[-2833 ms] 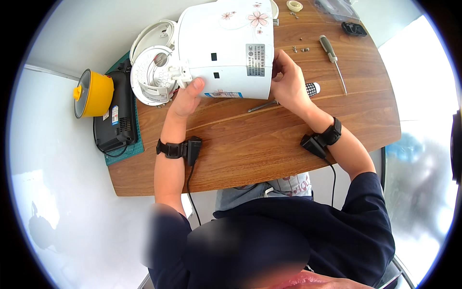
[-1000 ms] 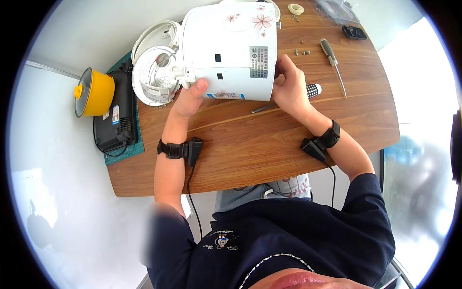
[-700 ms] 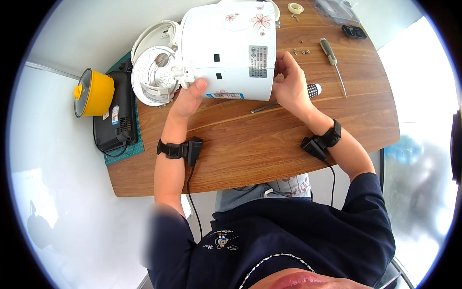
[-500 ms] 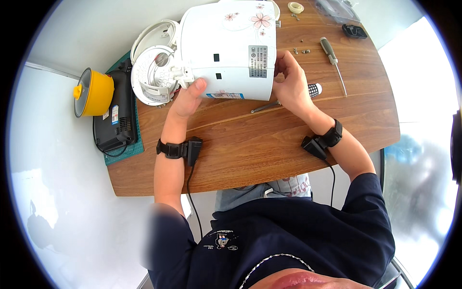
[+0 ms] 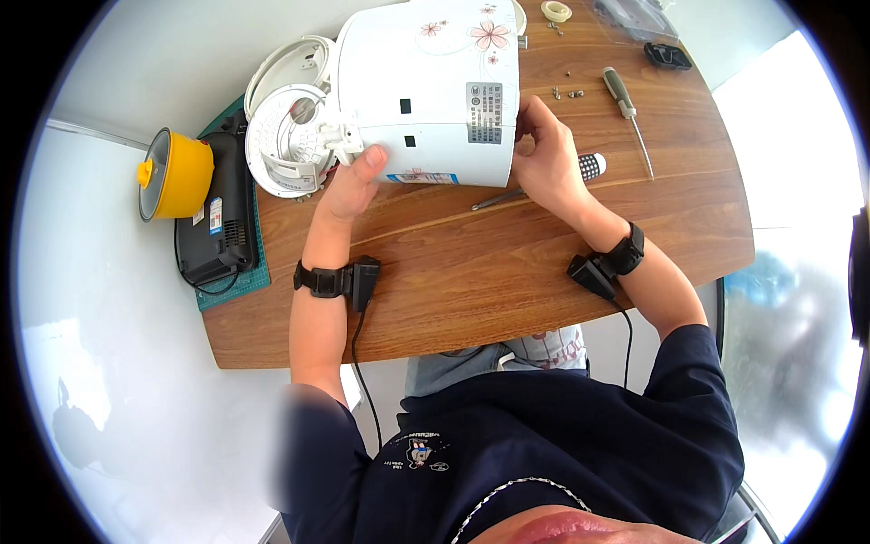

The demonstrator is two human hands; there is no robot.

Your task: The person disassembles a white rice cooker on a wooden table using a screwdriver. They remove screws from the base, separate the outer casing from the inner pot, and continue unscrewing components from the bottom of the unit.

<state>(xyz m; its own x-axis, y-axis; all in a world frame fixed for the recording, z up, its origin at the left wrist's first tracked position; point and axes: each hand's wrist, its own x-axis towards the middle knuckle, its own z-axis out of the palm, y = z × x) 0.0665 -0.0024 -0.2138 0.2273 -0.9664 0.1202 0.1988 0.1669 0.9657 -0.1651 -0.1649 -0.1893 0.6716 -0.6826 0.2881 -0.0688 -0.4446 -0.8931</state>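
A white rice cooker [image 5: 435, 82] with pink flowers lies on its side on the wooden table, its lid [image 5: 288, 145] swung open to the left. My left hand [image 5: 353, 184] grips it beside the hinge, thumb on the shell and the other fingers hidden underneath. At the base end on the right, my right hand [image 5: 547, 159] has its fingers bent inward. Those fingertips are hidden behind the base edge, so what they pinch cannot be seen. A screwdriver with a black-and-white checked handle [image 5: 592, 167] lies partly behind my right hand.
A grey-handled screwdriver [image 5: 625, 107] lies to the right, near several small screws [image 5: 569, 93]. Farther back are a cream ring [image 5: 555, 12] and a black plastic part [image 5: 668, 56]. On the left, a yellow pot [image 5: 181, 174] rests on a black appliance [image 5: 217, 222] over a green mat [image 5: 237, 288].
The rice cooker has shifted very slightly, up and to the left in the picture. Both hands keep nearly the same places on it.
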